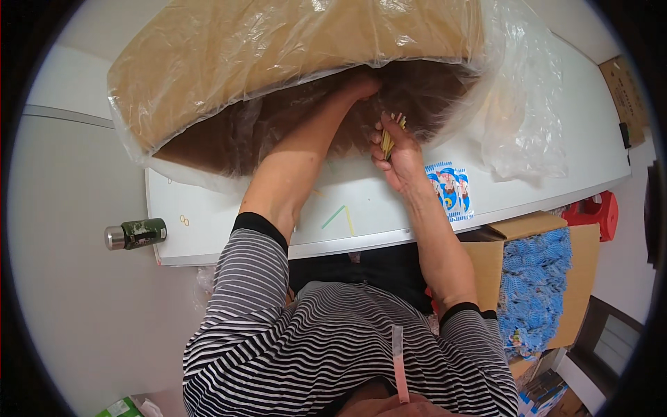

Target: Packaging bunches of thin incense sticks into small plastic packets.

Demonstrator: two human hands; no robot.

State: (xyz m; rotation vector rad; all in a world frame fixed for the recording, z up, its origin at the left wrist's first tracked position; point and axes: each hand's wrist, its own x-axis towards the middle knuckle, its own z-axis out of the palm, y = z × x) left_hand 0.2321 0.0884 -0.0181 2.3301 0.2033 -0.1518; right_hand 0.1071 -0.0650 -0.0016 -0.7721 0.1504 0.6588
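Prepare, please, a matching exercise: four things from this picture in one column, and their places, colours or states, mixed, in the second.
1. Left hand
2. Right hand
3. Flask
4. Blue packaging

A. Dark green, with silver cap
B. Inside the plastic-covered carton
C. In an open box at right
D. Holding thin yellowish sticks

Pairs: 1-B, 2-D, 3-A, 4-C

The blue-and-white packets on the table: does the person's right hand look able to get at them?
Probably yes: the packets lie largely uncovered beside the right forearm. However, the right hand holds a bundle of thin sticks, which might hinder picking them up.
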